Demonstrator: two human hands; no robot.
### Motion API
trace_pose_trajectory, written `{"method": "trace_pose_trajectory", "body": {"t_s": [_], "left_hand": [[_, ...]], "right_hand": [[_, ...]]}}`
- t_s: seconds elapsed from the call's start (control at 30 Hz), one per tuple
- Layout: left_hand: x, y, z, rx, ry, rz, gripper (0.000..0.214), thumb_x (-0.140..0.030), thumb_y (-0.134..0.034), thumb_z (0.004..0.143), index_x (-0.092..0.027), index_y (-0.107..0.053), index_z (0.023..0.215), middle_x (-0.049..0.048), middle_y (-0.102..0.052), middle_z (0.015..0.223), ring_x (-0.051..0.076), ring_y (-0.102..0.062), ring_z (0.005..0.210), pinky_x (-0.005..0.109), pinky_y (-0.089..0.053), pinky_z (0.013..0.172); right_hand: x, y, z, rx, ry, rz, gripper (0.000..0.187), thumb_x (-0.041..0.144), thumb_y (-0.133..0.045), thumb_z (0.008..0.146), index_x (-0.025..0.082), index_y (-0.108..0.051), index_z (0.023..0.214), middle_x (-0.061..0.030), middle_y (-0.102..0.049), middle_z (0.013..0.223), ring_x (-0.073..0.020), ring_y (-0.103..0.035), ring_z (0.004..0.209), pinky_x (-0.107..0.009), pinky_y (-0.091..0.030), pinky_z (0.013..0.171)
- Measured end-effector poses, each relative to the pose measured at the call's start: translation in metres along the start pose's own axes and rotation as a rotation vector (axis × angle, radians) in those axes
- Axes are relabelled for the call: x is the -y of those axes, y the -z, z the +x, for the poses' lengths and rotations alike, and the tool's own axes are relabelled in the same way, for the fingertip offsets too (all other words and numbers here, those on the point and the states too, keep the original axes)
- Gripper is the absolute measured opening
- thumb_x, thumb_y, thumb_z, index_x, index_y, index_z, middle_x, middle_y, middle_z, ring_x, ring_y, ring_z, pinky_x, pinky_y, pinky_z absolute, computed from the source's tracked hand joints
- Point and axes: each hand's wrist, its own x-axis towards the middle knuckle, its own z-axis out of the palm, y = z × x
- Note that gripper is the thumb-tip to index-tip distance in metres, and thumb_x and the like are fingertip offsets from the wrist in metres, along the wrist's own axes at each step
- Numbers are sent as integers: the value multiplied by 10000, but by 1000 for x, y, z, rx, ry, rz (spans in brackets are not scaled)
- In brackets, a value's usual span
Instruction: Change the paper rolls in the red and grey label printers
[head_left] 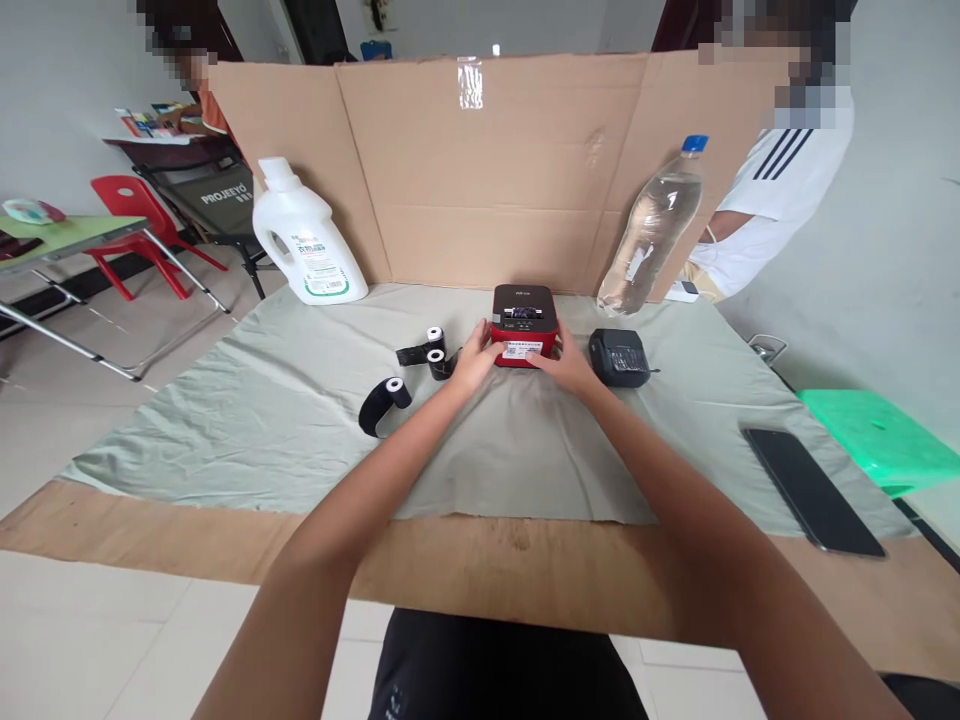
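A small red-and-black box with a white label on its front rests on the cloth near the cardboard. My left hand grips its left side, thumb at the front. From the other side, my right hand holds the box's right edge, its thumb also at the front. Left of the box are several partly unrolled black rolls with white cores, one of them nearer to me and others close by my left hand. Just right of my right hand sits a black, boxy device.
A cardboard screen stands behind, with a white detergent bottle at left and a clear blue-capped bottle at right. A phone lies on the grey-green cloth. Two people are beyond the screen. A green stool stands right.
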Motion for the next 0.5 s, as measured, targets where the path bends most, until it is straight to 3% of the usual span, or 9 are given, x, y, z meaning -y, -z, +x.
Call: {"method": "trace_pose_trajectory", "body": {"t_s": [0.07,0.17,0.27,0.4,0.5], "left_hand": [[1,-8,12,54,-44,-36,645,-109,-593,794,-202,-585,1432,77,-716,1378,245,-660,1310,389,-529,1132],[2,-13,4,33,-124,-46,683,-103,-592,782,-219,-570,1455,59,-730,1351,228,-678,1268,378,-537,1120],[0,-7,-32,56,-172,-43,726,-140,-627,806,-221,-511,1517,87,-653,1477,250,-607,1391,402,-478,1200],[-9,7,-100,146,-212,51,764,-236,-665,890,-236,-401,1607,87,-496,1639,279,-484,1521,424,-397,1288],[-15,13,-141,141,-215,189,757,-273,-642,942,-257,-352,1641,82,-509,1631,291,-501,1511,455,-415,1285]], "right_hand": [[-3,-11,13,-16,65,39,1044,494,-824,721,196,-359,1608,-158,-573,1538,-309,-592,1358,-512,-475,1174],[2,-18,10,-111,87,-6,999,417,-795,747,192,-343,1609,-155,-563,1552,-300,-588,1361,-512,-449,1199],[15,-15,-18,-136,163,-41,987,379,-790,761,188,-328,1611,-165,-524,1585,-298,-545,1423,-482,-418,1231],[30,-7,-75,-133,200,-124,1010,403,-796,771,181,-302,1623,-183,-477,1617,-329,-471,1497,-522,-351,1277],[34,-9,-114,-146,180,-126,1026,444,-787,796,188,-264,1640,-190,-430,1650,-339,-434,1527,-546,-342,1282]]}}
